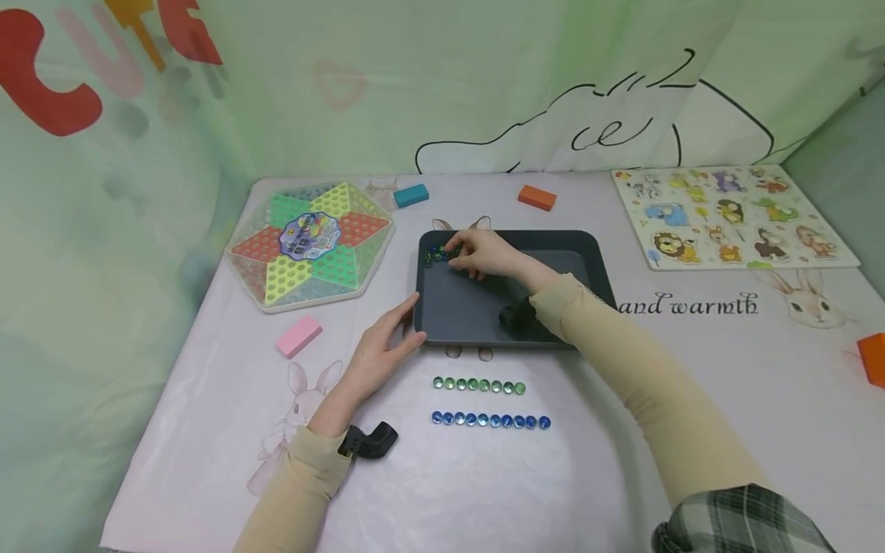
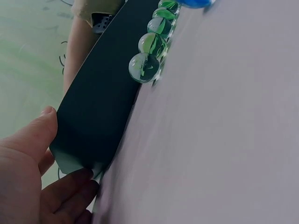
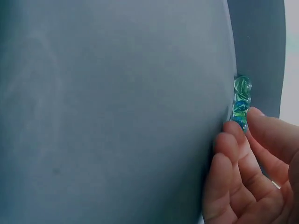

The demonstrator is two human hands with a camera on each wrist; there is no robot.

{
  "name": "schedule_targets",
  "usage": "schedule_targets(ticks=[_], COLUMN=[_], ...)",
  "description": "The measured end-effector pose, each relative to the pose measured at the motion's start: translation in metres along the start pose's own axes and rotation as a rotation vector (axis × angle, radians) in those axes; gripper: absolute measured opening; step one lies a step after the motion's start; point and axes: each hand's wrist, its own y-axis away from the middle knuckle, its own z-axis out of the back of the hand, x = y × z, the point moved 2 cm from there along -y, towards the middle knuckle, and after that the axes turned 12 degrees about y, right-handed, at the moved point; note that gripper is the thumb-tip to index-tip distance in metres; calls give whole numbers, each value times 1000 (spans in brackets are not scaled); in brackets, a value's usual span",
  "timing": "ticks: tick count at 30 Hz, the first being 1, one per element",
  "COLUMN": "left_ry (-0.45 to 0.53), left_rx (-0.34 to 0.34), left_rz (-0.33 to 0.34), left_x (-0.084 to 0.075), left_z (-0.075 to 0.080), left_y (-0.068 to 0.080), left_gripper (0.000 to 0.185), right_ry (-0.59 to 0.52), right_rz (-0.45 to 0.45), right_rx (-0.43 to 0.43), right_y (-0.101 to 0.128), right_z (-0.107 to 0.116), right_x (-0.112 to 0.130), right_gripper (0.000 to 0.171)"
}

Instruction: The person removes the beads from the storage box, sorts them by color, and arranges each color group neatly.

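Note:
A dark grey tray (image 1: pixel 470 322) lies mid-table. My left hand (image 1: pixel 376 349) touches its near left corner; in the left wrist view the thumb (image 2: pixel 44 128) lies against one edge and the fingers by the corner. Inside the tray's far left corner sit several green and blue glass marbles (image 1: pixel 430 258). My right hand (image 1: pixel 484 253) reaches over them, thumb and fingertips around a blue marble (image 3: pixel 239 122) at the end of a short line of marbles. In front of the tray lie a row of green marbles (image 1: pixel 478 385) and a row of blue marbles (image 1: pixel 489 420).
A hexagonal Chinese checkers board (image 1: pixel 311 246) lies left of the tray, an animal puzzle board (image 1: pixel 733 219) at the far right. Around them are a blue block (image 1: pixel 411 196), an orange block (image 1: pixel 537 197), a pink block (image 1: pixel 299 336) and another orange block (image 1: pixel 873 359) at the right edge.

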Motion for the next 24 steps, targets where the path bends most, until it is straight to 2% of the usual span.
schedule_targets(ticks=[14, 24], left_ry=[0, -7], left_rx=[4, -3], left_rz=[13, 7], left_x=[0, 1], left_z=[0, 0], left_y=[0, -1], left_gripper=[60, 60], right_ry=[52, 49], right_rz=[-69, -73], right_rx=[-29, 2], right_y=[-4, 2], right_z=[-5, -2], right_x=[3, 7], right_gripper=[21, 19])
